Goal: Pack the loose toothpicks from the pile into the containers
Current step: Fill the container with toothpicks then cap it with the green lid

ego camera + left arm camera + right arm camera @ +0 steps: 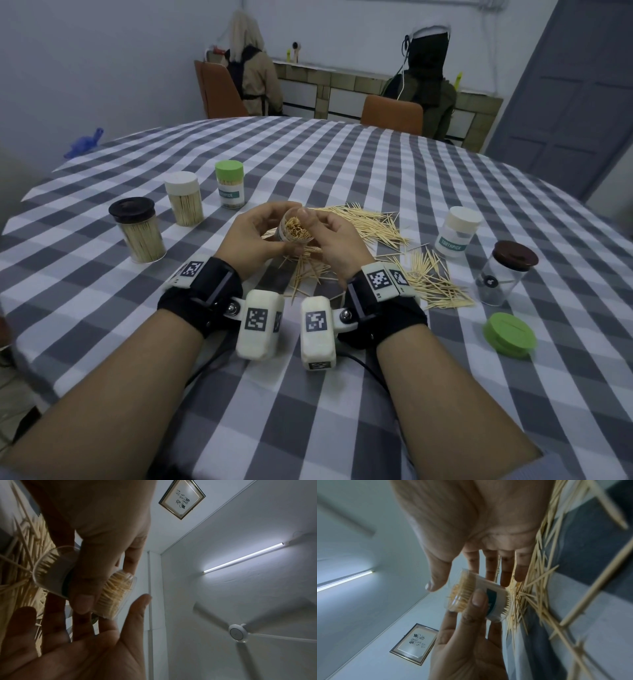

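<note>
Clear plastic cylindrical container (296, 230), packed with slim wooden toothpicks, sits gripped between both hands' curled fingers.

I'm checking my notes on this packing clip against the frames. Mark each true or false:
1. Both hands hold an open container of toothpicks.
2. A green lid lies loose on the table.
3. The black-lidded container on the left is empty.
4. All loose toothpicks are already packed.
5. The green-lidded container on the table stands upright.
1. True. The left hand and right hand hold the open container, packed with toothpicks, between them.
2. True. The loose green lid lies flat near the right edge.
3. False. The black-lidded container is packed with toothpicks.
4. False. A pile of loose toothpicks still lies on the checked tablecloth.
5. True. The green-lidded container stands upright, closed.
</note>
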